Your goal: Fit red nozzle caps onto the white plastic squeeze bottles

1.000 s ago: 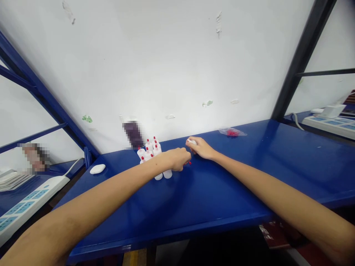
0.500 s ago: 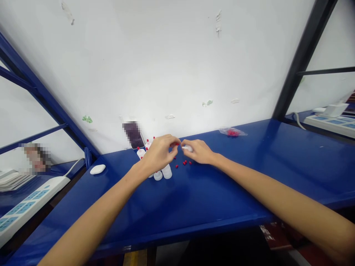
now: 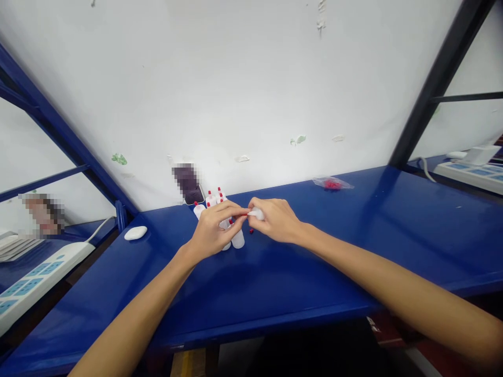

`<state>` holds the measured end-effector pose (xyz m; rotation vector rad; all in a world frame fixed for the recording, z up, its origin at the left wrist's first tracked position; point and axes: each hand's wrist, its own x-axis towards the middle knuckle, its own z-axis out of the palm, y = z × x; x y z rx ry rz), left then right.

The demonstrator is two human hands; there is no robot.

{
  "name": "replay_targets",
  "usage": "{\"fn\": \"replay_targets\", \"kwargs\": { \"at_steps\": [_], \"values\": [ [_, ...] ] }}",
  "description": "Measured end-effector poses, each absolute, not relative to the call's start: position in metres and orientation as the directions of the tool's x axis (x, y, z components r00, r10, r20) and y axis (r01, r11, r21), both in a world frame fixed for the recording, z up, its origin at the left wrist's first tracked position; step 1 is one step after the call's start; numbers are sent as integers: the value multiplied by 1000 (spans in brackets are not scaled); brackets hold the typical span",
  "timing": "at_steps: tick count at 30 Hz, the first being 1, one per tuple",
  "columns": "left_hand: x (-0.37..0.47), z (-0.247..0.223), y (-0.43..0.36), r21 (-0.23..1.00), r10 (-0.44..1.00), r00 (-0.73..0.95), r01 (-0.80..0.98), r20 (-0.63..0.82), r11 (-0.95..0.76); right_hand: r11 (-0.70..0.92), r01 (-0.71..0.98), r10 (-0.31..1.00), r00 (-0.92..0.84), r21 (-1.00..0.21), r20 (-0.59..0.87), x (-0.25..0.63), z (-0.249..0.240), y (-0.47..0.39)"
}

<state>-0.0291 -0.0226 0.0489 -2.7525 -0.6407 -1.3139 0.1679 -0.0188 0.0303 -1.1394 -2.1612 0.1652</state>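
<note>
Between the fingertips of my left hand [image 3: 218, 225] is a small red cap [image 3: 245, 213], pinched at the tip of a white bottle. My right hand [image 3: 277, 219] is closed around that small white squeeze bottle [image 3: 257, 213], its pointed nozzle turned left toward the cap. Cap and nozzle meet; whether the cap is seated I cannot tell. Behind and under my left hand stand several white bottles [image 3: 238, 240] with red caps, partly hidden by it. One loose red cap [image 3: 251, 231] lies on the table just below the hands.
A clear plastic bag of red caps [image 3: 332, 184] lies farther back on the blue table [image 3: 306, 293]. A phone [image 3: 188, 183] leans against the wall, and a white rounded object [image 3: 135, 233] sits at left. Power strips [image 3: 35, 285] flank the table beyond the blue and dark frame posts.
My hands have come together, bringing the red cap to the bottle's nozzle. The bottle has moved slightly left, and my right hand now covers most of the loose caps. The view has shifted a little.
</note>
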Motion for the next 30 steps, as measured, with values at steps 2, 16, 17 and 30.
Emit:
{"fn": "replay_targets", "kwargs": {
  "at_steps": [2,16,17,30],
  "values": [
    [-29,49,-25,143,344,574,366,743,-919,645,660,745,-430,-385,510,169,31,-21],
    [-27,50,-37,215,378,634,321,675,-922,689,537,722,-451,-486,525,157,22,-27],
    [-29,50,-37,192,363,646,321,671,-927,702,521,710,-458,-485,536,157,21,-27],
    [-92,42,-9,-270,362,704,615,611,-741,558,755,814,-418,-343,404,196,20,9]
  ]
}}
